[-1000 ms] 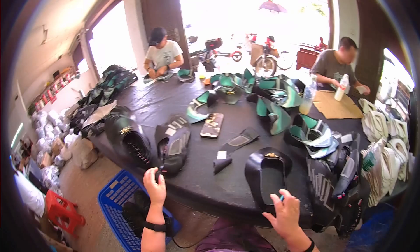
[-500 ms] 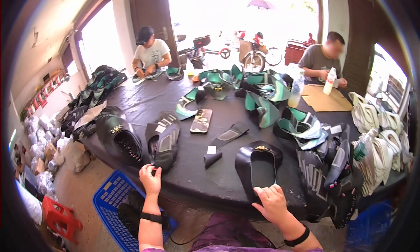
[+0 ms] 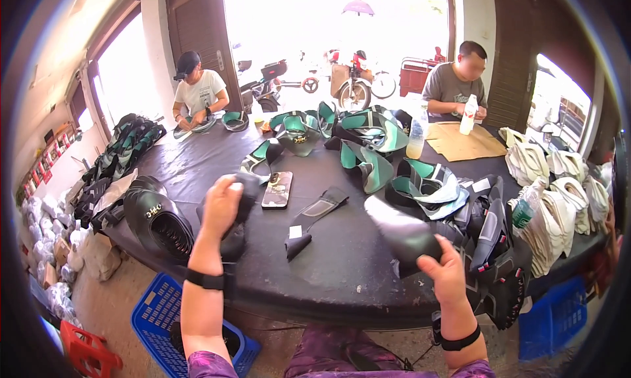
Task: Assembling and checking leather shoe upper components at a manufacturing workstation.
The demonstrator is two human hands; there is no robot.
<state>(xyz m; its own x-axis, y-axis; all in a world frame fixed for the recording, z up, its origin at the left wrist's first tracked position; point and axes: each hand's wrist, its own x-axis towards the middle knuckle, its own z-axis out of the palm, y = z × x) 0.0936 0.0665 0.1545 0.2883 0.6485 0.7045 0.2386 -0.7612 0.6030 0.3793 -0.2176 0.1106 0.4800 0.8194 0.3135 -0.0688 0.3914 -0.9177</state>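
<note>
My left hand (image 3: 222,204) is raised over the near left of the table, its fingers closed on a dark fabric shoe piece (image 3: 247,195) that is blurred by motion. Under it, the rest of the dark pieces are mostly hidden. In my right hand (image 3: 445,267), pinched between thumb and fingers, a shiny black shoe upper (image 3: 409,236) tilts above the table. Left of my left hand lie nested black shoe uppers (image 3: 158,220) with a gold ornament. Between my hands rests a dark strap-like shoe piece (image 3: 318,210) with a white label (image 3: 295,231).
A phone (image 3: 277,189) lies mid-table near green-lined uppers (image 3: 365,164). Dark pieces (image 3: 490,246) and white uppers (image 3: 570,200) are heaped at right. Bottles (image 3: 417,138) stand near cardboard (image 3: 468,143). A blue basket (image 3: 154,312) sits below left. Two people (image 3: 200,95) work across the table.
My left hand has risen from the table edge with a dark piece. My right hand has lifted the black upper and moved it right, tilting it. The whole view has shifted somewhat.
</note>
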